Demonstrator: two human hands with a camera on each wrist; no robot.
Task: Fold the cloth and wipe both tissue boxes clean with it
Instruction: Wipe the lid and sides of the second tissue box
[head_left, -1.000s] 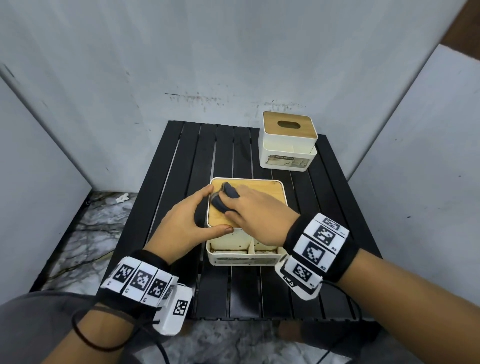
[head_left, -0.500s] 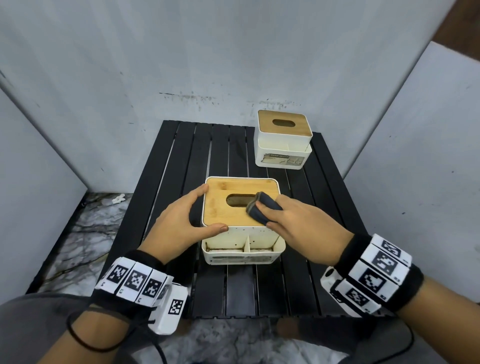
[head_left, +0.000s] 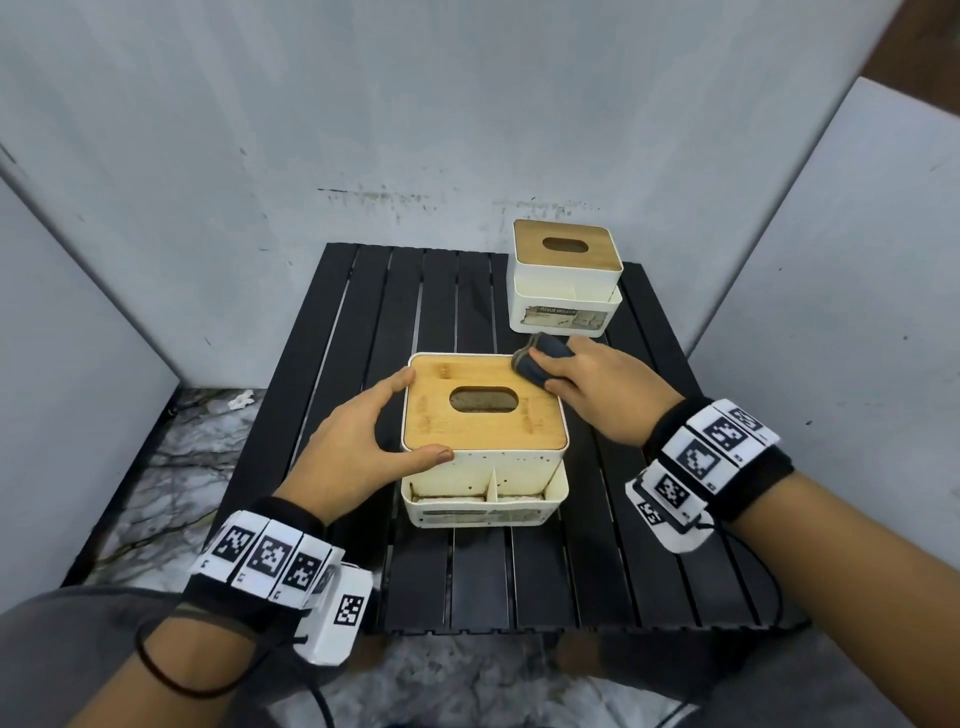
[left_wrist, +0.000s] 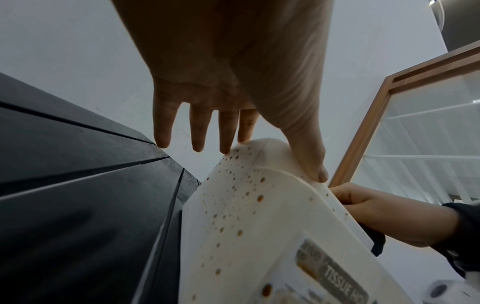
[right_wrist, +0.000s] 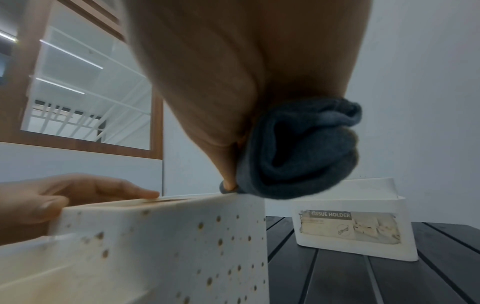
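Observation:
A white tissue box (head_left: 483, 467) with a bamboo lid and brown speckles (left_wrist: 249, 216) (right_wrist: 182, 246) sits mid-table. My left hand (head_left: 363, 441) steadies its left side, thumb on the front edge and fingers straight along the far left corner (left_wrist: 223, 142). My right hand (head_left: 597, 389) grips a bunched dark grey cloth (head_left: 535, 361) (right_wrist: 298, 156) and presses it on the lid's far right corner. A second, cleaner white tissue box (head_left: 563, 283) (right_wrist: 353, 224) stands at the back right.
The boxes rest on a black slatted table (head_left: 363, 312) hemmed in by grey panels on three sides. Marble floor (head_left: 171, 457) shows to the left and in front.
My right hand has swept the cloth from the lid's left part across to its far right corner. The left hand has stayed on the box's left side.

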